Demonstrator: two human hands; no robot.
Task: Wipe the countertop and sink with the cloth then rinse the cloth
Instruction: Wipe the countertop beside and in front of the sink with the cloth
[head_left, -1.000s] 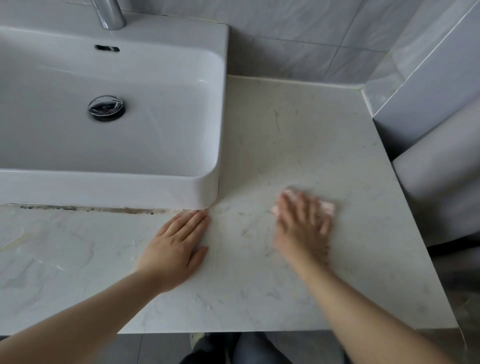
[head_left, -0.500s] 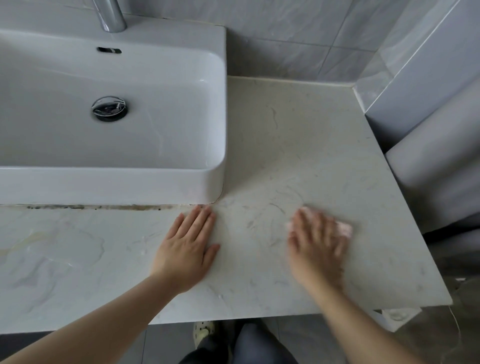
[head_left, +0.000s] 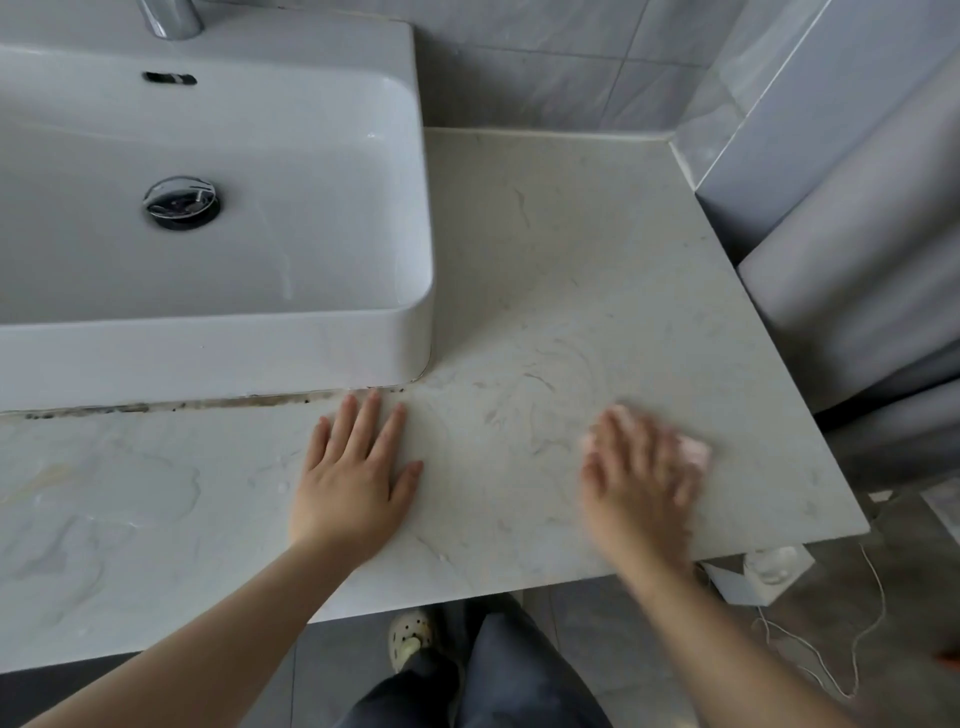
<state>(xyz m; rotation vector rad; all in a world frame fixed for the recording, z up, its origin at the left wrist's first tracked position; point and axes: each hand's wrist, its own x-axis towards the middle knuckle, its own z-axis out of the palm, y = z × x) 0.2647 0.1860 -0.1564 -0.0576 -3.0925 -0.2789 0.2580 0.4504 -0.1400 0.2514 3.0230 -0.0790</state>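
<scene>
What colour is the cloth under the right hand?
Pale pink; the cloth shows blurred in the head view.

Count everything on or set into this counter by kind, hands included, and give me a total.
Hands: 2, left hand flat on the countertop, right hand pressing the cloth
Pink cloth: 1
White sink: 1
Chrome drain stopper: 1
Chrome faucet: 1, base only in view
Total: 6

I see a matt, veined stone countertop (head_left: 571, 270), a glossy white ceramic sink (head_left: 405, 332), its shiny metal drain (head_left: 182, 201), and a soft pink cloth (head_left: 693, 451).
</scene>
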